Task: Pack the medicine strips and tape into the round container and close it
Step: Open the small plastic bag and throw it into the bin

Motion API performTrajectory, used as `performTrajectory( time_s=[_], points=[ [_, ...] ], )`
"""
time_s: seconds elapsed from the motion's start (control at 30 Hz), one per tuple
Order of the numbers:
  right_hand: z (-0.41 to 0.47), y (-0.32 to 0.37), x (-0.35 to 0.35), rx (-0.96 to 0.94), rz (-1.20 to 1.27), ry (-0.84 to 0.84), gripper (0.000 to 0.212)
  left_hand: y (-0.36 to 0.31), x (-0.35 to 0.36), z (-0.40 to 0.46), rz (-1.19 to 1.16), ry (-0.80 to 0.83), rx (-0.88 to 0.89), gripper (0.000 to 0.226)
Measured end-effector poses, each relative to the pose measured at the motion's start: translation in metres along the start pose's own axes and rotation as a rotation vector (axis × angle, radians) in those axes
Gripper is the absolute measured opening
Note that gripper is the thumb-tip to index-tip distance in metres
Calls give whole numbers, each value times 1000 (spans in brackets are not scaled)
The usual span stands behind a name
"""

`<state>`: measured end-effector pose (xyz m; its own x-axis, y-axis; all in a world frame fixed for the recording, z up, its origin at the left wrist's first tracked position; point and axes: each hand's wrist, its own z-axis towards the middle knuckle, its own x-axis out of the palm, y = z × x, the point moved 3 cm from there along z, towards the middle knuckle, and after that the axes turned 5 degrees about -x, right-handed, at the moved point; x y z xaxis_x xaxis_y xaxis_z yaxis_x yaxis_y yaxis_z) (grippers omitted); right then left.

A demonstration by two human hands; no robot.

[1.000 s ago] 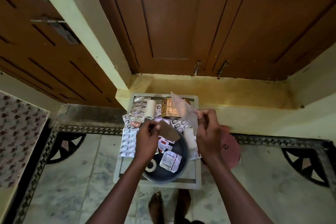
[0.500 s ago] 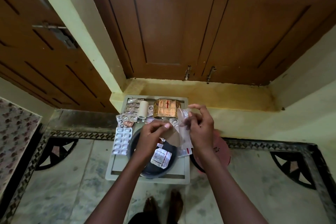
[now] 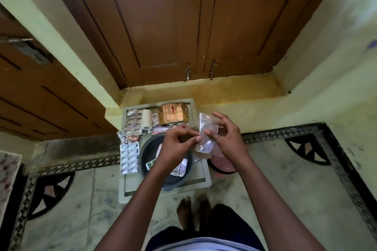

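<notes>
Both hands — left hand, right hand — pinch a clear pouch above the round container; slippery plastic could slide free, landing outside.

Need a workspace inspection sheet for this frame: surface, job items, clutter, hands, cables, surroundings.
Surface: pale stool top on marble floor.
Job's things: dark round container open, a few strips inside; large blister strip left of it; more strips and white tape roll behind; pinkish lid on floor to the right.
Clutter: gold-brown packet at the back.
Hands: left hand and right hand together hold a clear plastic pouch above the container.
Cables: nothing seen.
Surroundings: brown wooden doors, bare feet.
</notes>
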<state>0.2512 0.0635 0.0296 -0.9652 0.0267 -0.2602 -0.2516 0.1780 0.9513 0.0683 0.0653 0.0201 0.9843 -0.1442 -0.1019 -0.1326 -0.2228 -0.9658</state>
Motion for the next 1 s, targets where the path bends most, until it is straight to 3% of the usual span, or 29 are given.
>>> performTrajectory(
  time_s=[0.23, 0.4, 0.57, 0.67, 0.83, 1.0],
  points=[
    [-1, -27, -46, 146, 151, -150, 51, -6, 37, 21, -1, 130, 14, 9],
    [10, -42, -65, 285, 400, -126, 71, -10, 69, 39, -14, 195, 3, 31],
    [32, -52, -97, 313, 599, -114, 60, -14, 97, 59, -20, 162, 17, 34],
    [48, -60, -114, 322, 532, -85, 50, -12, 115, 69, 6, 118, -1, 34],
    [73, -77, -137, 342, 449, 37, 26, -11, 145, 83, 50, 93, -39, 12],
    [80, -85, -159, 477, 644, 158, 11, -14, 169, 89, 51, 34, -65, 23]
  ],
)
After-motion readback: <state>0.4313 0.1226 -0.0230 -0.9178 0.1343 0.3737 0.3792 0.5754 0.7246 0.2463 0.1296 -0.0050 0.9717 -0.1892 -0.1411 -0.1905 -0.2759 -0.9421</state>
